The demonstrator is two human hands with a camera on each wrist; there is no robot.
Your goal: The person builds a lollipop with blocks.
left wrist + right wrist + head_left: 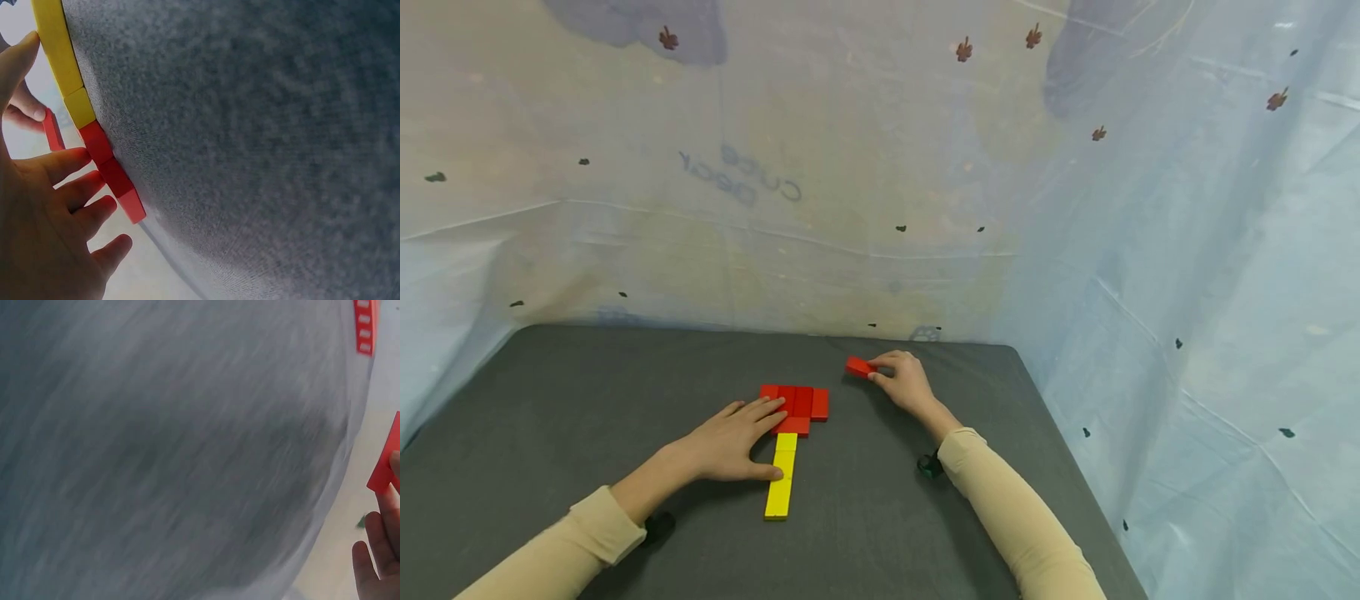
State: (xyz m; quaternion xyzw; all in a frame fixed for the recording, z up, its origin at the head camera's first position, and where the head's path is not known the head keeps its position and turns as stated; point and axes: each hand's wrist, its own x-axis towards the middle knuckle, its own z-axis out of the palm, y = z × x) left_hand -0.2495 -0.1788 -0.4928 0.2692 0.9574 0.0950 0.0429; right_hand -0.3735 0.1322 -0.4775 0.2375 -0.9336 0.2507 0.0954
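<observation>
One loose red block [858,367] sits pinched at the fingertips of the right hand [904,383], thumb and forefinger curled round its near end; its long axis runs away from the knuckles toward the left, roughly pointing at the laid pieces; the right wrist view shows only a red corner of it [386,464] above the fingers [381,550], and the rest of that frame is blurred dark cloth. The laid cluster of red blocks [796,403] lies to the left of that hand and slightly nearer the body, apart from the held block with bare table [550,400] between them. The left hand [733,442] rests flat with straight, spread fingers; its fingertips touch the cluster's near-left edge, and its thumb lies against the yellow blocks [782,475], whose line runs from the red cluster straight back toward the person; in the left wrist view the yellow and red pieces [94,134] form one continuous edge beside the palm [44,237]. Faint mirrored lettering shows through the plastic sheet [1187,250] behind, too washed out to read with confidence; no brand marks appear on the blocks.
</observation>
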